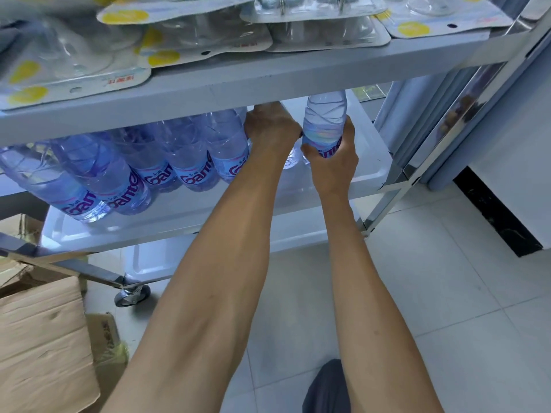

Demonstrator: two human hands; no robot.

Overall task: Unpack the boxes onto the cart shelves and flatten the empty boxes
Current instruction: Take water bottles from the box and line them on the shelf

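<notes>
Fingers of the right hand (pixel 331 162) wrap one bottle (pixel 325 123), its long way pointing to 12 o'clock. Left hand (pixel 269 129) curls round another at 9 o'clock, beside the row (pixel 143 171) on the middle shelf (pixel 369 171).

Clear glossy plastic is seen in the bottles (pixel 190 162), polished metal in the cart frame (pixel 441 144), matt brown cardboard in the near-left box (pixel 41 338)

Six water bottles (pixel 190 162) sit on the middle shelf (pixel 366 174). Two hands (pixel 269 126) reach in. Two cardboard boxes (pixel 38 338) sit on the floor. One cart wheel (pixel 132 295) shows.
</notes>
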